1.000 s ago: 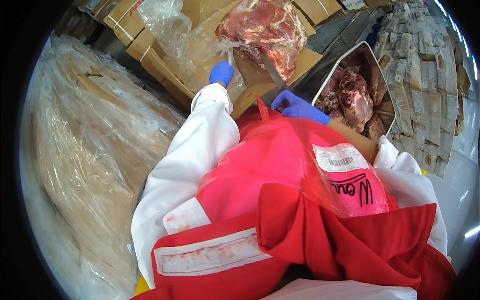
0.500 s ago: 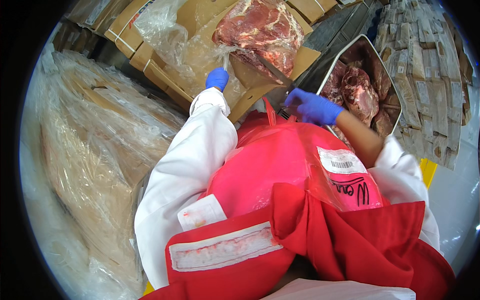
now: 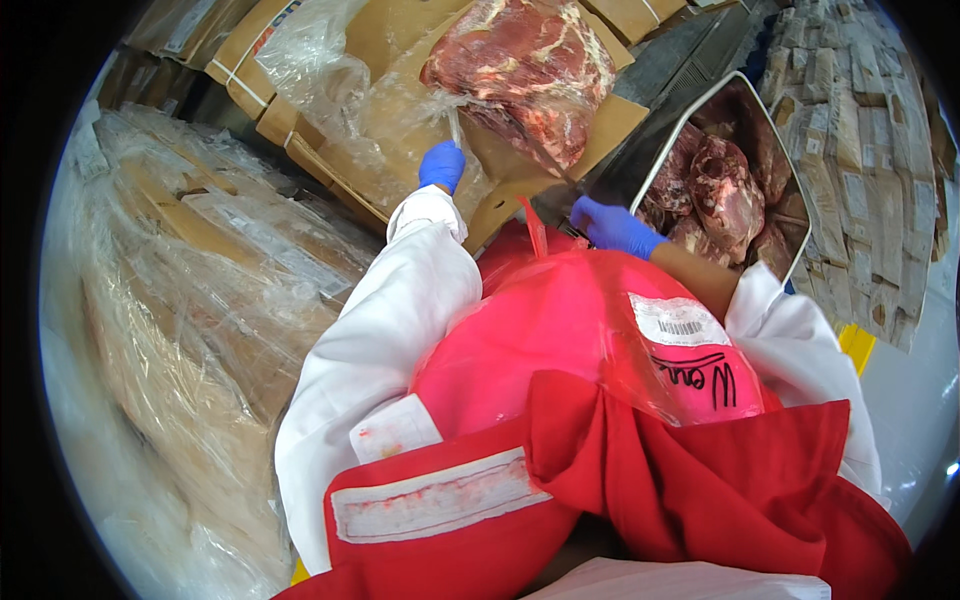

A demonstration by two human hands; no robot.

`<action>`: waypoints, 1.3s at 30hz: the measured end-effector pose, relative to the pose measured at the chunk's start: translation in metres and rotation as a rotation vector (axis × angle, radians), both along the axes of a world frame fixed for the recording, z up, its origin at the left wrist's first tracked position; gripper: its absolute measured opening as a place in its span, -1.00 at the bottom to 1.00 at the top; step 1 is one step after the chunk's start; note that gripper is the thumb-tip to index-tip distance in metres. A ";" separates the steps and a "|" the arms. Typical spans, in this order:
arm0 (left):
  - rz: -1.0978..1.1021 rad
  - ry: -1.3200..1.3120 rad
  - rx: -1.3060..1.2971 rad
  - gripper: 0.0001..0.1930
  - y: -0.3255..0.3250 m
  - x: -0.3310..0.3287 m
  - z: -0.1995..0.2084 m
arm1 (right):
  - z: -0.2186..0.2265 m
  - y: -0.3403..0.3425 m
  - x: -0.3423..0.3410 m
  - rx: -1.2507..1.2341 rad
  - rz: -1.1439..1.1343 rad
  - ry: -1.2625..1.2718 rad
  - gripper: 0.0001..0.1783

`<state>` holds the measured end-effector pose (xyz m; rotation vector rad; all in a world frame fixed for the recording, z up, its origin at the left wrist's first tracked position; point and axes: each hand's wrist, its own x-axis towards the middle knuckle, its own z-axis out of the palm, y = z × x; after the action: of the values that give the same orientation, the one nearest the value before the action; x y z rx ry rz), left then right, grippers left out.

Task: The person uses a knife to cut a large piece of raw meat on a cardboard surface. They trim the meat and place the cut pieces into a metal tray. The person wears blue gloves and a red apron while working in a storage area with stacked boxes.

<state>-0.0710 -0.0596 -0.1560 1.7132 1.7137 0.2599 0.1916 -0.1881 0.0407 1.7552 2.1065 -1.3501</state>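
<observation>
**Blade low against the big cut, film pulled taut in our left**

Closest to us, red cloth point(image 3: 690, 475) and glossy pink-red plastic point(image 3: 510, 335) fill the foreground, and straight out past them come both our hands! The right hand point(image 3: 612, 226) is curled at the near end of the knife point(image 3: 554, 167); we'd call it a grip on the handle, though the handle itself is mostly hidden. Over to the left hand point(image 3: 442, 166), clenched firmly on a twist of clear plastic film point(image 3: 385, 115).

Beyond them both sits the big piece of meat point(image 3: 525, 75), in the open cardboard box point(image 3: 618, 130), ahead of the left hand and slightly right, ahead of the right hand and slightly left. The blurred blade overlaps its lower edge; whether it cuts in, we can't tell.

Here's the danger, as we judge it: a wet surface could let the blade skid, and a sudden tear in the film could jerk our left hand towards it. Pull too hard and the meat may shift, too.

Off to the right, the dark bin point(image 3: 645, 140) holds more meat pieces point(image 3: 727, 200).
</observation>
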 end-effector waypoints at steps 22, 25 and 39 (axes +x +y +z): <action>-0.178 0.096 0.055 -0.75 0.004 0.006 0.019 | 0.042 0.018 -0.023 -0.307 -0.237 0.169 -0.71; -0.189 0.127 0.109 -0.75 0.001 0.011 0.019 | 0.004 0.001 -0.011 -0.081 -0.108 0.044 -0.71; -0.121 0.184 0.006 -0.74 0.014 -0.015 0.026 | 0.011 -0.016 0.005 0.029 -0.051 -0.066 -0.63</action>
<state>-0.0859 -0.0453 -0.1304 1.8868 1.7304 0.0528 0.1968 -0.2039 0.0521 1.8497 2.0706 -1.2612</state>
